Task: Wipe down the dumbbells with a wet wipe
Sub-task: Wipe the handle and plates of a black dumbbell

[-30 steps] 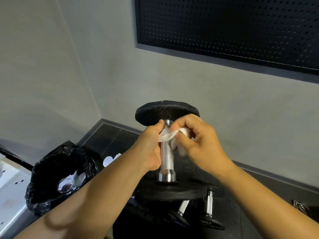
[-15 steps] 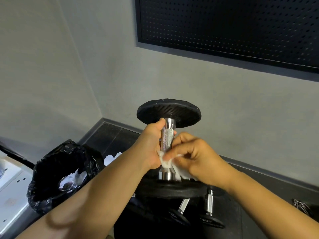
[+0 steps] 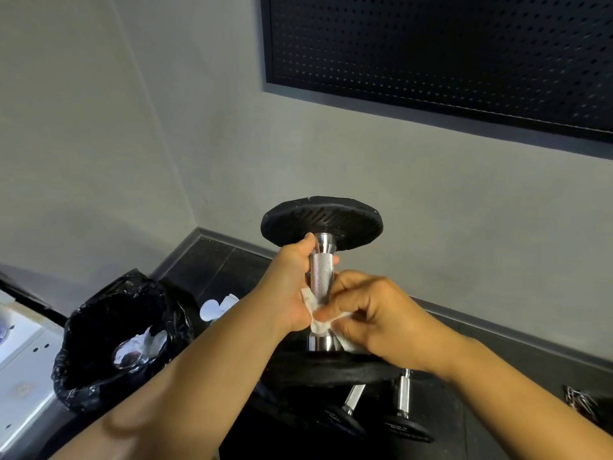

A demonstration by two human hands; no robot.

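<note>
A black pegboard (image 3: 431,44) hangs on the wall. A bin (image 3: 79,386) lined with a black bag stands near the floor's far left corner. The dumbbell (image 3: 321,275) is held upright in the air, over the floor and two spare dumbbells (image 3: 403,398) lying there. The left hand (image 3: 292,280) curls round the handle's upper part. The right hand (image 3: 378,320) pinches the wipe (image 3: 315,315) against the handle's lower end.

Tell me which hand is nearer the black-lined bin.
Left. The left hand grips the dumbbell handle, right of the bin; the right hand pinches the wipe farther right.
</note>
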